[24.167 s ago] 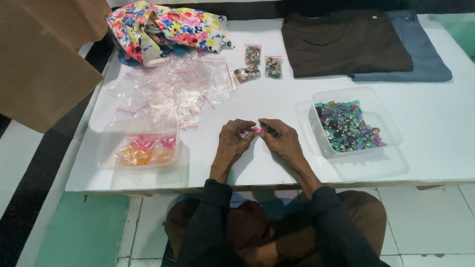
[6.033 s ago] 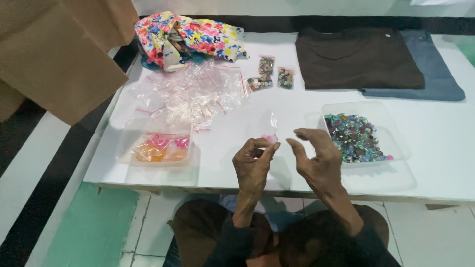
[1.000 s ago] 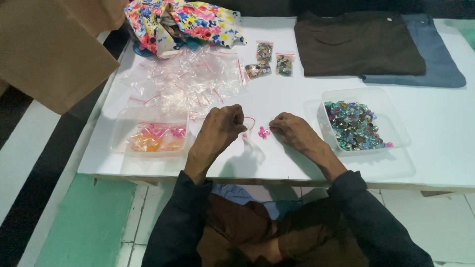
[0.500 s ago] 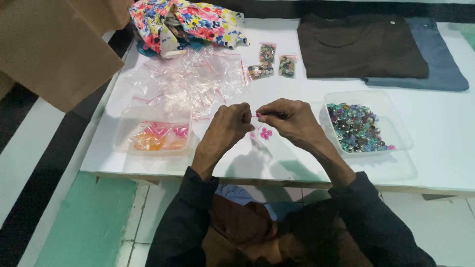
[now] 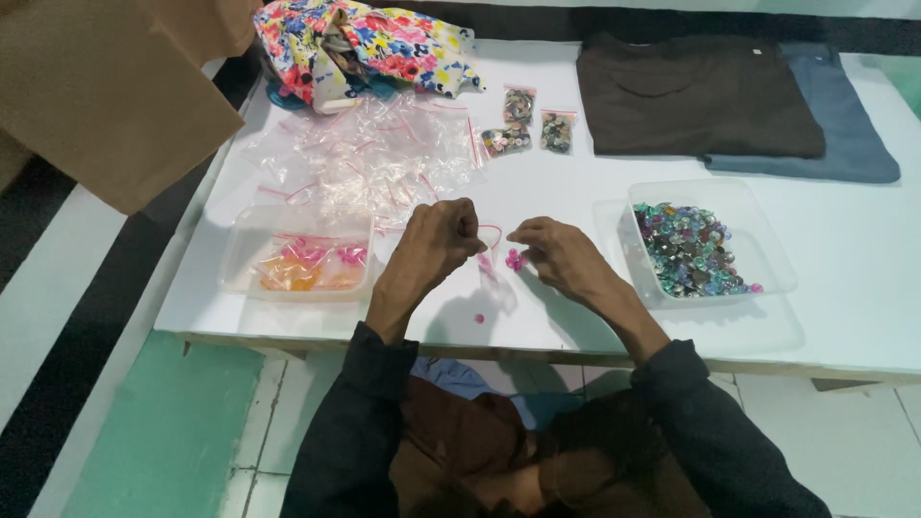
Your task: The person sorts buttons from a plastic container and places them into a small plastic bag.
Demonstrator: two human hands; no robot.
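Observation:
My left hand (image 5: 436, 238) pinches the top of a small clear zip bag (image 5: 494, 271) with a pink seal, held just above the white table (image 5: 537, 182). My right hand (image 5: 558, 254) rests on the table beside a few small pink beads (image 5: 515, 259), its fingertips at them. One pink bead (image 5: 479, 317) lies alone nearer the table's front edge. Whether the right fingers hold a bead cannot be told.
A clear tray (image 5: 767, 254) of mixed coloured beads sits at the right. A clear tray (image 5: 251, 230) with filled pink and orange bags sits at the left. Empty zip bags (image 5: 369, 153) are heaped behind; three filled bags (image 5: 528, 125), a floral cloth (image 5: 365, 43), folded brown (image 5: 691, 91) and blue (image 5: 844, 125) shirts lie at the back.
My right hand has drawn slightly back from the left and lowered to the pink beads on the table. The left hand still holds the small bag.

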